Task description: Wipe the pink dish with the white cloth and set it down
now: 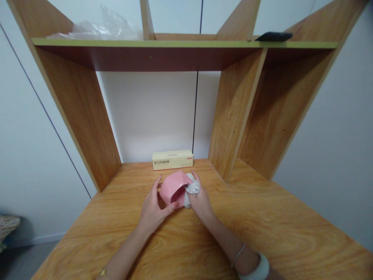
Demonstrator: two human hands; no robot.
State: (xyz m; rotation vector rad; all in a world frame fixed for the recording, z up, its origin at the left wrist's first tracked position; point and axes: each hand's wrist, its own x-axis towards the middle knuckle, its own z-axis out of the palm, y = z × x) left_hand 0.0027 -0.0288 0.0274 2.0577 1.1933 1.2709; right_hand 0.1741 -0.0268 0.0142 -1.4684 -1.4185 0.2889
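Note:
A pink bowl [172, 187] lies tipped on its side on the wooden desk [262, 217], its opening facing right. My left hand [153, 208] cups it from the left, thumb against its lower rim and fingers curved along its side. My right hand [199, 198] presses a crumpled white cloth or paper [192, 186] at the bowl's opening, fingers closed around it.
A long cream carton [172, 159] with printed text lies at the back of the desk against the white wall. Wooden shelf panels rise left and right. The upper shelf carries a clear plastic bag [101, 27] and a black flat object [274, 36].

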